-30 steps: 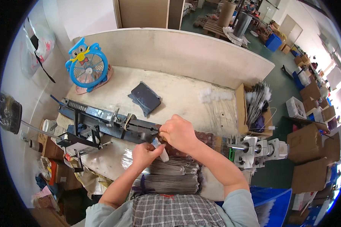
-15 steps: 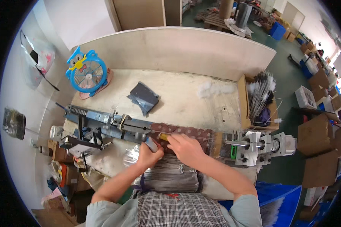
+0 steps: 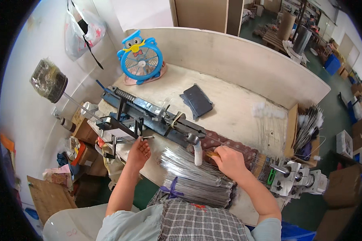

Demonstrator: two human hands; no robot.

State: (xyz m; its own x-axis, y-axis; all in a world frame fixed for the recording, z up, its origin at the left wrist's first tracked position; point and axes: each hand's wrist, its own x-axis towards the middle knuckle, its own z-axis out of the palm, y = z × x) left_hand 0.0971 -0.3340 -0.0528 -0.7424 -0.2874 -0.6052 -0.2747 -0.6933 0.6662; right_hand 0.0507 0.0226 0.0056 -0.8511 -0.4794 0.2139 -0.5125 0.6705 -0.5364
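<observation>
1. Wire bundle (image 3: 197,180): a thick sheaf of thin silvery wires lies across the near edge of the bench (image 3: 233,108), tied at the person's end with a purple ribbon (image 3: 172,188), fanning toward 10 o'clock from the person's chest.
2. The right hand (image 3: 229,160) rests at the far edge of the bundle, at 2 o'clock from its middle, fingers curled and pinching a small brownish piece; what that piece is cannot be told.
3. Just beside that hand, at its 9 o'clock, a white tube (image 3: 198,154) hangs down from the end of the black metal machine (image 3: 153,116).
4. The left hand (image 3: 138,150) is at the machine's near frame, at 9 o'clock from the bundle, fingers loosely bent with the fingertips at a small metal bracket; whether it grips anything cannot be told.
5. The machine runs slantwise over the bench from 10 o'clock to 4 o'clock, a coiled spring at its far end.
6. Beyond it lie a dark grey pouch (image 3: 197,100) and, at 11 o'clock, a blue fan (image 3: 140,60) with a cartoon bird on top.
7. A grey clamp block (image 3: 299,180) sits off the bench's right end, at 3 o'clock from the right hand.
</observation>
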